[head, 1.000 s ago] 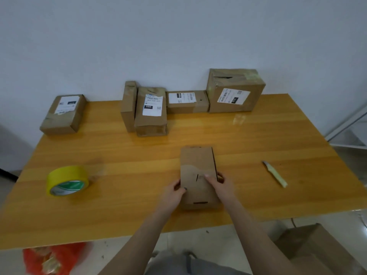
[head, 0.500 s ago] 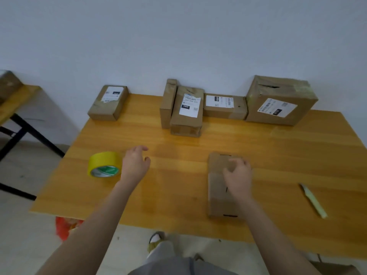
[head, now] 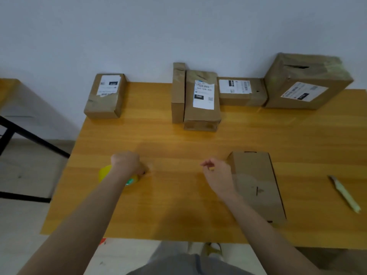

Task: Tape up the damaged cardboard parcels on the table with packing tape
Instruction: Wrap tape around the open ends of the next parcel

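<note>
so, quick count: six brown cardboard parcels on the orange wooden table [head: 178,211], one roll of tape, one knife, two hands.

the yellow roll of packing tape [head: 104,174] sits near the table's left edge, towards the front. the left hand [head: 127,163] is down on top of it, fingers curled round the roll and gripping it, so most of the roll is hidden.

the right hand [head: 217,176] hangs over the table just left of the flat unlabelled cardboard parcel [head: 258,185]. its fingers are loosely curled, thumb and forefinger close together, nothing in them. can't tell if the wrist touches the box edge. that parcel lies flat near the front, with a small slit in its top face.

the other five are along the back by the pale wall [head: 178,26]:
- a small labelled box [head: 106,96] alone at the back left corner
- a narrow plain box [head: 178,96], right up against the next one
- a box with a long white 060 label [head: 201,116]
- a low box with a wide white label [head: 241,98]
- a big box with a torn slot on top [head: 305,76] at far right, with a white label on its side

a pale yellow-green utility knife [head: 344,193] lies right of the flat parcel, well apart from it. a second wooden table with black legs [head: 8,86] pokes in at the left edge.
</note>
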A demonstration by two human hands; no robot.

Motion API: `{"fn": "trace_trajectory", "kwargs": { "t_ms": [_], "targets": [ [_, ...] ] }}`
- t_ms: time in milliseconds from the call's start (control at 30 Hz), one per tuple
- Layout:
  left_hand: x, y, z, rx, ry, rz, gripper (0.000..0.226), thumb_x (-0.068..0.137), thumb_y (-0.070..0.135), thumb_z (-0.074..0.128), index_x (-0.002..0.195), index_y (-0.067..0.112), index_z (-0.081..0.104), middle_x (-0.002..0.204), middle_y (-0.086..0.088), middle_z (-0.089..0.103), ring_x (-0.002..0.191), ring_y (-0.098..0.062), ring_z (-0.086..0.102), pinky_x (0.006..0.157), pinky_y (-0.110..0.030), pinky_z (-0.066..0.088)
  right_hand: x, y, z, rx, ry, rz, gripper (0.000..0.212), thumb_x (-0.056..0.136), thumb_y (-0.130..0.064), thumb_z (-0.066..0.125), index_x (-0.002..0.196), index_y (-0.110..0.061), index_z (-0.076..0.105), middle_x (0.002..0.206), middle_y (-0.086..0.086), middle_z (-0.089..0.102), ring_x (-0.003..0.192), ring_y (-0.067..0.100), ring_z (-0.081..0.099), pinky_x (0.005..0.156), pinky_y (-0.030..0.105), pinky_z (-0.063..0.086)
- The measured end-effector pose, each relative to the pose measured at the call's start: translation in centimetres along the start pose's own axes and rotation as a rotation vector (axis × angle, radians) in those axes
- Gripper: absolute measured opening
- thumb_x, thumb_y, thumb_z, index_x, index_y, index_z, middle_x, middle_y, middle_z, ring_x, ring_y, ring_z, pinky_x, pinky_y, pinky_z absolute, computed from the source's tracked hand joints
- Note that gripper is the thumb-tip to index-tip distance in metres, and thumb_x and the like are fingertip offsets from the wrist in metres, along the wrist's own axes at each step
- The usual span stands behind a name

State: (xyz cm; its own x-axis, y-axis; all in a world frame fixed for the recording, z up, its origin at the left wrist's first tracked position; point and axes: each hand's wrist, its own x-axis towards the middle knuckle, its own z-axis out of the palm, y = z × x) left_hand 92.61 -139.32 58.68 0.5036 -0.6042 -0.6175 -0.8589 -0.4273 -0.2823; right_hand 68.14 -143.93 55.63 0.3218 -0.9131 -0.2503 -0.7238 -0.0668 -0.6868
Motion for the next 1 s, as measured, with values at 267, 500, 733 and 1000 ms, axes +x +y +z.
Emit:
{"fn": "trace_trajectory", "kwargs": {
  "t_ms": [267, 500, 733, 1000],
  "targets": [
    [1.3, -1.3, 0.9, -0.049, -0.096, 0.024, 0.034, 0.092, 0.037, 0.055, 0.118, 0.015, 0.057, 0.105, -0.002, 0.06, 0.102, -0.022, 0.059, 0.075, -0.029, 0.044, 1.5, -3.4, 3.6, 0.08, -0.089, -0.016, 0.015, 0.096, -0.01, 0.051, 0.087, -0.018, 0.06, 0.083, -0.005, 0.059, 0.069, 0.002, 0.051, 0.057, 0.009, 0.04],
    [1.6, -2.8, 1.7, -0.136, -0.058, 0.118, 0.038, 0.092, 0.043, 0.051, 0.115, 0.013, 0.058, 0.118, -0.007, 0.061, 0.108, -0.027, 0.058, 0.076, -0.032, 0.044, 3.4, -6.8, 8.1, -0.035, -0.355, -0.049, 0.025, 0.096, -0.007, 0.046, 0.112, -0.011, 0.064, 0.109, 0.003, 0.064, 0.104, 0.018, 0.059, 0.087, 0.025, 0.047],
    [0.7, -3.3, 2.2, -0.141, 0.035, 0.15, 0.042, 0.094, 0.044, 0.046, 0.127, 0.019, 0.053, 0.132, -0.005, 0.054, 0.12, -0.025, 0.054, 0.089, -0.034, 0.045, 5.1, -9.3, 12.6, -0.337, -0.509, -0.342, 0.042, 0.094, -0.013, 0.05, 0.137, -0.015, 0.051, 0.139, 0.013, 0.047, 0.13, 0.03, 0.039, 0.107, 0.031, 0.025],
    [-0.2, -3.5, 2.4, -0.156, 0.097, 0.175, 0.04, 0.098, 0.042, 0.04, 0.124, 0.015, 0.053, 0.13, -0.005, 0.056, 0.118, -0.025, 0.055, 0.087, -0.034, 0.046, 6.0, -10.3, 13.8, -0.571, -0.504, -0.497, 0.027, 0.096, -0.011, 0.05, 0.123, -0.013, 0.055, 0.151, 0.007, 0.026, 0.135, 0.031, 0.025, 0.104, 0.041, 0.033]
  ]
}}
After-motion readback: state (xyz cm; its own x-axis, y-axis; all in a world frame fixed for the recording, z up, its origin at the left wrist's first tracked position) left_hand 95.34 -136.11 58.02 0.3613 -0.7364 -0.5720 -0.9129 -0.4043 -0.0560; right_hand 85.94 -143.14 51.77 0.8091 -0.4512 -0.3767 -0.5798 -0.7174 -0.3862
